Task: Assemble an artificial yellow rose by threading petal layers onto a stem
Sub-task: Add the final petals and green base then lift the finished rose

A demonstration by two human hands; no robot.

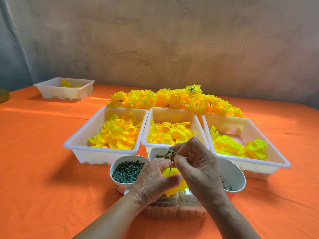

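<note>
Hands meet in the lower middle of the frame, above a clear plastic box point(174, 210) on the orange-covered desk point(51, 178). The left hand point(153, 180) has its fingers curled around a half-made yellow rose point(170, 173), with the thumb pressed against the petals. The right hand point(196, 166) pinches a small green star point(170, 152) between thumb and forefinger, just above the rose. A thin pale stick point(185, 158), probably the stem, shows between its fingers, but how it joins the rose is hidden. The petal layers seem to be already on, and the green star seems to be the closing piece.

Several things could go wrong from here. The hole in the green star is too small to see, so the stem may miss it and bend one of the thin points. If the left hand loosens, the petal layers could slide apart or turn out of order. If it squeezes too much, the soft petals could stay crushed. The star is light and held only at the fingertips, so it could slip and fall among the cups, for example the cup point(118, 185) of dark green pieces at lower left. The three white trays point(96, 156) of loose petals stand just behind the hands, and a wide movement of an arm could push them.
</note>
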